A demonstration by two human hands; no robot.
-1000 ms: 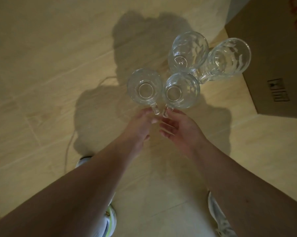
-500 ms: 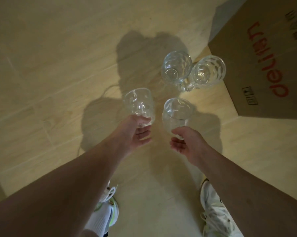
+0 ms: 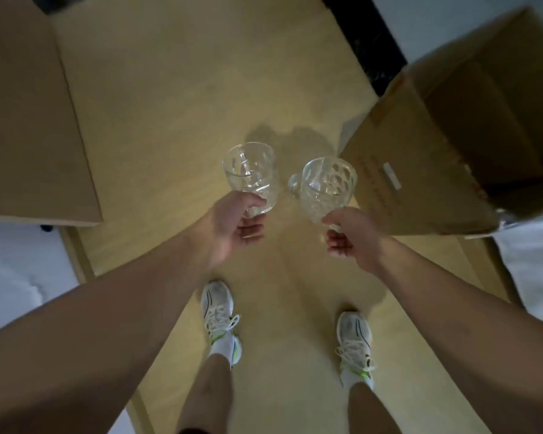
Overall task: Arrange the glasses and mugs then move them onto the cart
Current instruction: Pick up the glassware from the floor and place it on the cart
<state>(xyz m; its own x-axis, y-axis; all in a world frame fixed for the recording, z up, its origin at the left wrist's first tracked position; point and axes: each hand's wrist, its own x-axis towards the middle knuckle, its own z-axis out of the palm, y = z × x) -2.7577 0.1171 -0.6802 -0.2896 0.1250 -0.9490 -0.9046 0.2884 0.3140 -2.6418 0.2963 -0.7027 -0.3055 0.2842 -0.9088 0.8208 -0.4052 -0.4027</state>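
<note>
Our left hand [image 3: 229, 225] curls its fingers round the base of a clear dimpled glass mug [image 3: 250, 177], and our right hand [image 3: 353, 238] pinches a second clear dimpled glass mug [image 3: 328, 187], both held above the pale wooden floor [image 3: 201, 104], apart from each other. A large brown cardboard box [image 3: 436, 170] lies just beside the right mug, a flat brown cardboard panel [image 3: 29, 120] lies far left, and our white sneakers [image 3: 218, 311] stand below

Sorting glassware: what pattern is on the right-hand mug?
Clear glass mug, dimpled oval facets; head view.
</note>
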